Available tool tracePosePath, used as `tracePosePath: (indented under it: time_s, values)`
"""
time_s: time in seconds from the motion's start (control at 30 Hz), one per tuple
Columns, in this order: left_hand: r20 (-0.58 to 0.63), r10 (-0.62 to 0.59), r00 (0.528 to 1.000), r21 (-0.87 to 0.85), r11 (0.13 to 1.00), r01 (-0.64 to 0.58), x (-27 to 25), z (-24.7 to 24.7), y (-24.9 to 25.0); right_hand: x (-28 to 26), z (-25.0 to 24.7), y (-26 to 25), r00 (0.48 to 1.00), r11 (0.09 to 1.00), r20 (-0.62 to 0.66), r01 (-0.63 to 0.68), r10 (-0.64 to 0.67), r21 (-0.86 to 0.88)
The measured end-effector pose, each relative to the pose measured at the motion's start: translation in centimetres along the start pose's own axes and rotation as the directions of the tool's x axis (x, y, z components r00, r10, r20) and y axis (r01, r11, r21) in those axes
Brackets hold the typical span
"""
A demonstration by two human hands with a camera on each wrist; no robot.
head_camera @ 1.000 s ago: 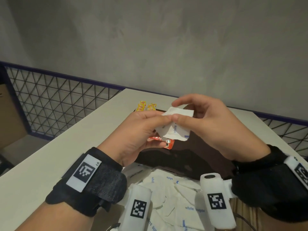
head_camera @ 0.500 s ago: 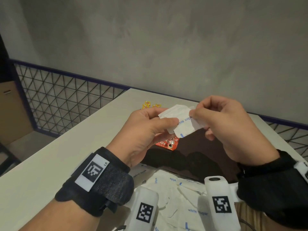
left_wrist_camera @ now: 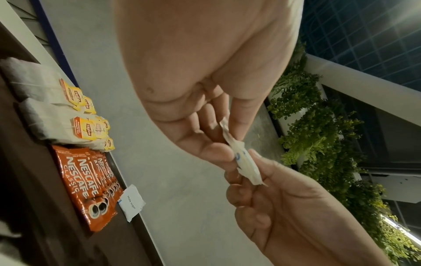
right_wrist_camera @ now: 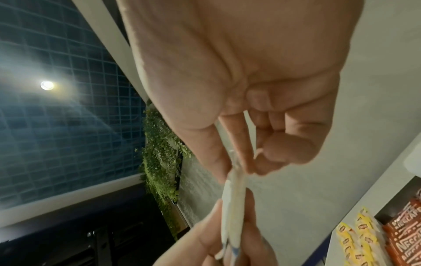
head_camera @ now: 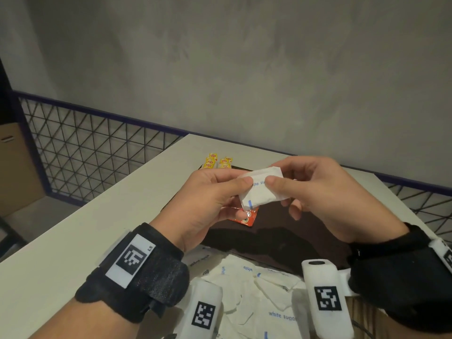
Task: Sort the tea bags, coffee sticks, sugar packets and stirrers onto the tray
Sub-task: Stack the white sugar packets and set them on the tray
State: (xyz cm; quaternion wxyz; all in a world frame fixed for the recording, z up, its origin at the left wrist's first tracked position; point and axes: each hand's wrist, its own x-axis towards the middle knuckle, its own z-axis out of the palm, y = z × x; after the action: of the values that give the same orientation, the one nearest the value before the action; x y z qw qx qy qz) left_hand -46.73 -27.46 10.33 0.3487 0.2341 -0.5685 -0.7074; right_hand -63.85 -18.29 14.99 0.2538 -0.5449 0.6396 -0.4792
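Note:
Both hands hold a small stack of white sugar packets (head_camera: 263,192) in the air above the dark brown tray (head_camera: 300,231). My left hand (head_camera: 241,189) pinches the stack's left end with the thumb on front. The right end is pinched by my right hand (head_camera: 275,177). Edge-on, the stack (left_wrist_camera: 242,162) looks like two or three packets (right_wrist_camera: 234,203). On the tray lie tea bags with yellow tags (left_wrist_camera: 77,111), red coffee sticks (left_wrist_camera: 86,183) and one sugar packet (left_wrist_camera: 132,203). No stirrers are in view.
A loose pile of white sugar packets (head_camera: 259,292) lies on the white table (head_camera: 85,228) in front of the tray, between my wrists. A black wire fence (head_camera: 93,148) runs behind the table's left edge, and a grey wall stands at the back.
Both hands kept hold of the packets. My right thumb shifted from the stack's right end back toward the left thumb, and the stack turned to lie more level.

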Motion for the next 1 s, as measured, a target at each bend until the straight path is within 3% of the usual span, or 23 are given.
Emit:
tracePosePath:
  time_s: [0.23, 0.5, 0.67, 0.77, 0.9, 0.93, 1.0]
  values:
    - [0.033, 0.008, 0.999, -0.083, 0.997, -0.005, 0.0, -0.2, 0.1, 0.2, 0.1, 0.1, 0.999, 0.997, -0.015, -0.029, 0.030, 0.069]
    - [0.020, 0.022, 1.000, -0.004, 1.000, -0.022, -0.2, 0.2, 0.2, 0.0, -0.9, 0.2, 0.997, 0.965, 0.054, -0.032, 0.048, -0.260]
    - [-0.110, 0.059, 0.992, -0.090, 0.994, -0.069, 0.2, -0.5, 0.8, 5.7, -3.6, -1.5, 0.989, 0.917, -0.145, -0.065, 0.008, -0.393]
    - [-0.137, 0.062, 0.989, -0.112, 0.991, -0.078, 0.4, -1.0, 0.9, 10.7, -3.9, -0.2, 0.984, 0.734, -0.171, -0.150, 0.046, -0.662]
    - [-0.131, 0.082, 0.988, -0.125, 0.987, -0.098, 0.3, -1.3, 1.0, 14.1, -3.3, 4.9, 0.951, 0.382, -0.086, -0.201, 0.297, -0.902]
    - [-0.129, 0.088, 0.988, -0.130, 0.986, -0.105, 0.3, -1.3, 1.1, 14.5, -3.3, 5.9, 0.941, 0.352, -0.077, -0.197, 0.329, -0.915]
    - [-0.128, 0.093, 0.987, -0.139, 0.984, -0.111, 0.4, -1.4, 1.0, 15.1, -3.2, 7.1, 0.926, 0.388, -0.076, -0.227, 0.369, -0.893]
